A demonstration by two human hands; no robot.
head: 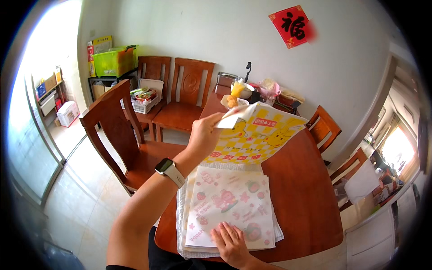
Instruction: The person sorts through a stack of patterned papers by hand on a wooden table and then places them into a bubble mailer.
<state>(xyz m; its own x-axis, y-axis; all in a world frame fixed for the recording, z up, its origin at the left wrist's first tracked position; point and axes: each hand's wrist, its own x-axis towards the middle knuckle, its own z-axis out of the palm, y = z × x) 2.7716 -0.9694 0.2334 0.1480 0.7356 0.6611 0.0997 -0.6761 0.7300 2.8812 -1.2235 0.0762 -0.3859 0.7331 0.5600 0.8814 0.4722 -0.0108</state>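
My left hand [206, 132] wears a smartwatch [166, 167] at the wrist and pinches the raised left edge of a yellow-and-white checked paper sheet [251, 143] printed with cartoon animals. The sheet is lifted above the table, its near edge close to the stack. My right hand [233, 243] presses palm down, holding nothing, on the lower part of a white paper sheet [224, 189] with pink cartoon figures, strawberries and stars. This sheet tops a stack of papers that lies on a white textured pad [180, 216].
The dark wooden table [300, 199] carries a bowl of round brown items [232, 101], a yellow drink pouch [238, 88] and a pink basket [270, 88] at its far end. Wooden chairs [111, 135] line its left side. A green plastic bin [114, 60] sits by the wall.
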